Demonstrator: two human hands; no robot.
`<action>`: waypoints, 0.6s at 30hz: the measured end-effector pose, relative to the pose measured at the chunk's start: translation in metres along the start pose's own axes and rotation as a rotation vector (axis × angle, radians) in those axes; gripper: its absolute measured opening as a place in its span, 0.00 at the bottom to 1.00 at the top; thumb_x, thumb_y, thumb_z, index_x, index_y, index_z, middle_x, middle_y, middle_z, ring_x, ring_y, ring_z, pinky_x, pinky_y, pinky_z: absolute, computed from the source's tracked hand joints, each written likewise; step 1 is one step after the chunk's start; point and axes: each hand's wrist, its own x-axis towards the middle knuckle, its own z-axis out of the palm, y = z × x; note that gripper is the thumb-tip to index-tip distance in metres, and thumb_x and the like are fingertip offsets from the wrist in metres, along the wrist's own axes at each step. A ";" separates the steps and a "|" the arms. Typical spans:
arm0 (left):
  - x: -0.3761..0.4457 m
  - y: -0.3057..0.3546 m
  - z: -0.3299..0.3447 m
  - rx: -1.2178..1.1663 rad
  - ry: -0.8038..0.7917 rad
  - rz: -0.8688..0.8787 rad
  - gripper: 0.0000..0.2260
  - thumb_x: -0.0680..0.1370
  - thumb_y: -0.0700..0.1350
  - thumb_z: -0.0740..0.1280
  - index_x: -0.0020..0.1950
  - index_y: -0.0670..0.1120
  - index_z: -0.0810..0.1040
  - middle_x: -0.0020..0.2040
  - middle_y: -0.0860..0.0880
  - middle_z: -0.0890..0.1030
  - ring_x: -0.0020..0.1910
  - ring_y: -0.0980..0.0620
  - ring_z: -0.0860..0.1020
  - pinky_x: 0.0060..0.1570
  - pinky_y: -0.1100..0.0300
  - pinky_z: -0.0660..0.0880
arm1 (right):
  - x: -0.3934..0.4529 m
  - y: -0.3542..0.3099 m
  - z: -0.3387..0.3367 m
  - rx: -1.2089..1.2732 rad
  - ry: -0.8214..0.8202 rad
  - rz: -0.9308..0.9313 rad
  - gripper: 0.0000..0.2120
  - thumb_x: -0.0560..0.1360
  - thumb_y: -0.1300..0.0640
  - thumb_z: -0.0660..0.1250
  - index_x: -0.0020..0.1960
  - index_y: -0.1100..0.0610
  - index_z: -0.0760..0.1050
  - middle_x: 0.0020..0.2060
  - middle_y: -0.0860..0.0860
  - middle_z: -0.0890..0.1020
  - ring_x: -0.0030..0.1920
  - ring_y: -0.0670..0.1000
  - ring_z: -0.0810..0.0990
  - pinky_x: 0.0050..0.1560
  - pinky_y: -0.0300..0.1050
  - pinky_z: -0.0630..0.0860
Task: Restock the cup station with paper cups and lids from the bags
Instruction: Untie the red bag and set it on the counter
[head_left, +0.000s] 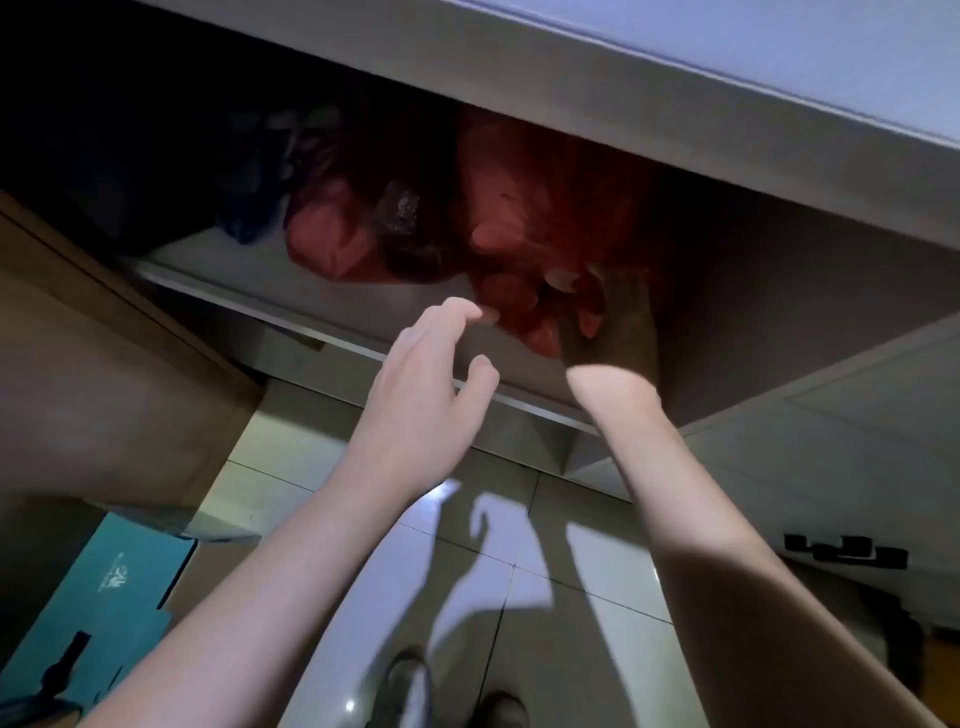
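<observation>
From the head view, a translucent red plastic bag (524, 228) holding pale round lids lies on a dim grey shelf (249, 270) under the table (675, 104), at twelve o'clock. The left hand (426, 384) hovers just short of the bag, fingers loosely spread and holding nothing. The right hand (618, 332) reaches in at the bag's one o'clock side; shadow hides its fingers, so I cannot tell their grip. A teal cardboard box (104, 597) sits on the tiled floor (478, 571) at eight o'clock.

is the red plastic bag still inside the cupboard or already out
Inside. The red translucent plastic bag lies on the grey cupboard shelf under the countertop; the right hand reaches it, whether gripping cannot be told.
</observation>
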 end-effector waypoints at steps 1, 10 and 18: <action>0.001 0.000 0.000 0.013 -0.013 -0.010 0.12 0.82 0.44 0.62 0.66 0.51 0.72 0.58 0.58 0.75 0.36 0.60 0.68 0.49 0.58 0.66 | 0.005 0.005 0.003 0.031 0.024 -0.041 0.27 0.71 0.54 0.66 0.69 0.59 0.76 0.66 0.62 0.76 0.65 0.64 0.77 0.63 0.49 0.73; 0.001 -0.012 0.003 0.028 -0.061 -0.028 0.13 0.83 0.45 0.61 0.67 0.50 0.72 0.59 0.57 0.75 0.39 0.59 0.69 0.50 0.59 0.66 | 0.028 0.013 0.015 -0.241 -0.110 0.009 0.31 0.78 0.52 0.70 0.78 0.58 0.67 0.69 0.65 0.73 0.67 0.68 0.73 0.66 0.58 0.71; -0.004 -0.013 0.002 0.026 -0.098 -0.062 0.14 0.82 0.44 0.61 0.67 0.54 0.72 0.60 0.61 0.75 0.38 0.61 0.70 0.53 0.60 0.67 | 0.005 0.010 0.024 -0.252 -0.206 0.132 0.28 0.78 0.48 0.70 0.75 0.55 0.69 0.72 0.62 0.71 0.67 0.65 0.74 0.63 0.54 0.72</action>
